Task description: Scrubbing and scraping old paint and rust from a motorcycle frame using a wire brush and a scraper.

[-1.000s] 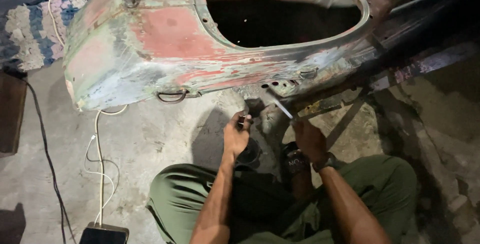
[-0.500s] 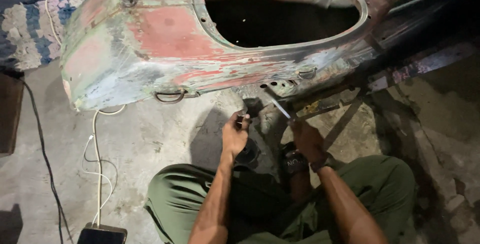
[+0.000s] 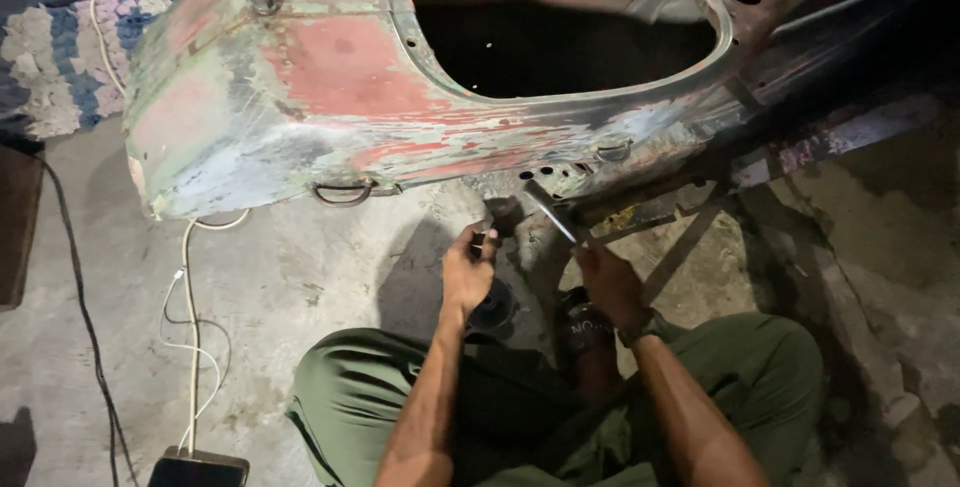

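A worn metal vehicle body shell with peeling red and green paint lies on the concrete floor in front of me. My right hand grips a flat metal wrench whose far end reaches the shell's lower edge. My left hand pinches a small dark tool or part just below that edge, a little left of the wrench. I sit with green-trousered legs folded under my arms. What the wrench head sits on is hidden in shadow.
A white cable runs down to a dark flat device at the bottom left. A black cable trails along the left. A striped rug lies at the top left. A rusty dark frame rail extends right.
Both hands stay at the shell's lower edge with barely any shift. The view has drifted slightly, so the shell sits a little lower.
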